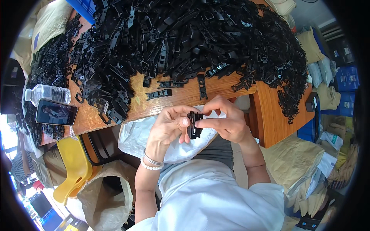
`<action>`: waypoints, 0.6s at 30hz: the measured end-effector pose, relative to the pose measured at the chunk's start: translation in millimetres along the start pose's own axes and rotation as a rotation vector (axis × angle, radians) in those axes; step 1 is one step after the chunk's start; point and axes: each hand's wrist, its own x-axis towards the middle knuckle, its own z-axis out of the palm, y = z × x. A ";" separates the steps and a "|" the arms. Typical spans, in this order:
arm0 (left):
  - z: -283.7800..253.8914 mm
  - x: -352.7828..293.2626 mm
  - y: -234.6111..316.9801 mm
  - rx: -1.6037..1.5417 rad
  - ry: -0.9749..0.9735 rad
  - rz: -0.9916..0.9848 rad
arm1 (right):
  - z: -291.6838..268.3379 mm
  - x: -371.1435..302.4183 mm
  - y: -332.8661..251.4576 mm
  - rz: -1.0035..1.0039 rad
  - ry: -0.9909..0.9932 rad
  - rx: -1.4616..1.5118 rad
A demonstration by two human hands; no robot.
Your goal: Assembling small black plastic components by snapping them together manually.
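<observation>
One black part [195, 132] is held just short of the table's [142, 101] near edge, above a white plastic sheet [133, 140]. The left hand's [168, 125] grip is closed on it, thumb in front; the contact behind is hidden. The right hand's [230, 125] grip is also closed on it, fingertips at its top and right side; they cover some of its outline, and its finer detail is hard to make out.

Several loose parts [158, 94] lie along the near edge. Behind them a heap of black parts [177, 42] hides the far edge and runs out of view at the top; single pieces overlap too closely to count. A blue crate [84, 8] is cut off there.

Toward the left end, a phone [56, 112] partly covers a clear bottle [52, 93]; what supports the phone cannot be made out.
</observation>
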 end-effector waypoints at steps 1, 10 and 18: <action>0.1 1.0 -0.5 0.026 0.000 -0.006 | -0.8 -0.8 0.0 0.003 -0.028 -0.005; 13.5 -1.2 -13.4 0.277 0.310 0.163 | 7.7 0.3 -19.0 0.067 -0.072 -0.261; 4.5 -1.8 19.9 2.097 0.787 0.635 | 14.9 -33.8 -12.6 0.397 0.447 0.090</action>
